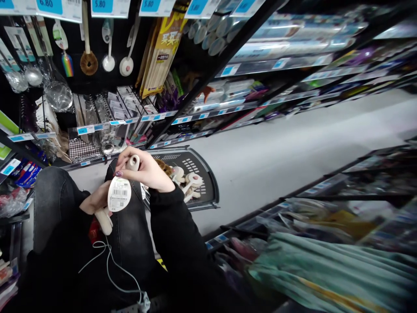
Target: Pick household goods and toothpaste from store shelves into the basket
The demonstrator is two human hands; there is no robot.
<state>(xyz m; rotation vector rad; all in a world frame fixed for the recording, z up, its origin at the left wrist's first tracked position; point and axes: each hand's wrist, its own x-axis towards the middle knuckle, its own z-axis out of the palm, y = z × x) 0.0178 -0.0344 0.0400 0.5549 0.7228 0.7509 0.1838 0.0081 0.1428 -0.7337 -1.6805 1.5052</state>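
Over my knees I hold a pale long-handled dish brush (104,222), its handle end with a hanging hole pointing up. My right hand (145,167) pinches the brush near the top of the handle, fingers closed. A white oval tag (119,194) with a barcode hangs from the handle and covers part of the brush. Lower down, my left hand (97,198) is closed around the brush near its pale head; the tag partly hides those fingers.
A dark shopping basket (213,187) on the floor holds several pale round-headed brushes (194,179) and something brown. In front stands a shelf with hanging brushes (126,66), strainers (58,95) and priced goods. Right of the aisle floor (247,161), another shelf carries green fabric (312,265).
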